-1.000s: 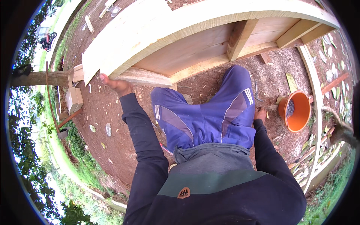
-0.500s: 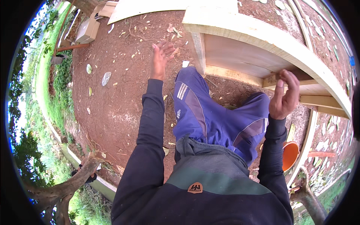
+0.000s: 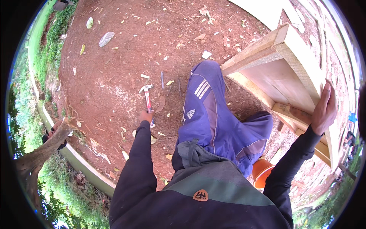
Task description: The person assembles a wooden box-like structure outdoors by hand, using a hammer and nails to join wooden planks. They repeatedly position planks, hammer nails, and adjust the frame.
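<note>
In my left hand [image 3: 146, 116] is a claw hammer [image 3: 148, 100] with a red-and-white handle and a metal head, low over the reddish soil to the left of my legs; my fingers are closed round the handle. A wooden frame [image 3: 305, 65] of pale boards with a panel inside stands at my right, tilted beside my knee. My right hand [image 3: 324, 110] grips its outer edge, the thumb lying along the board; part of the fingers is hidden. Two thin grey strips, one strip [image 3: 162, 79] and a darker strip [image 3: 179, 87], lie on the soil near the hammer.
An orange bucket [image 3: 262, 172] sits by my right hip. A pale sheet [image 3: 259, 11] lies beyond the frame. Leaves and wood chips dot the ground. Tree branches [image 3: 45, 152] and a low concrete edge [image 3: 89, 174] are at the left.
My left hand, bare and spread before, has come down and back and now holds the hammer. My right hand has moved onto the frame's edge. The view has shifted, and the frame appears turned.
</note>
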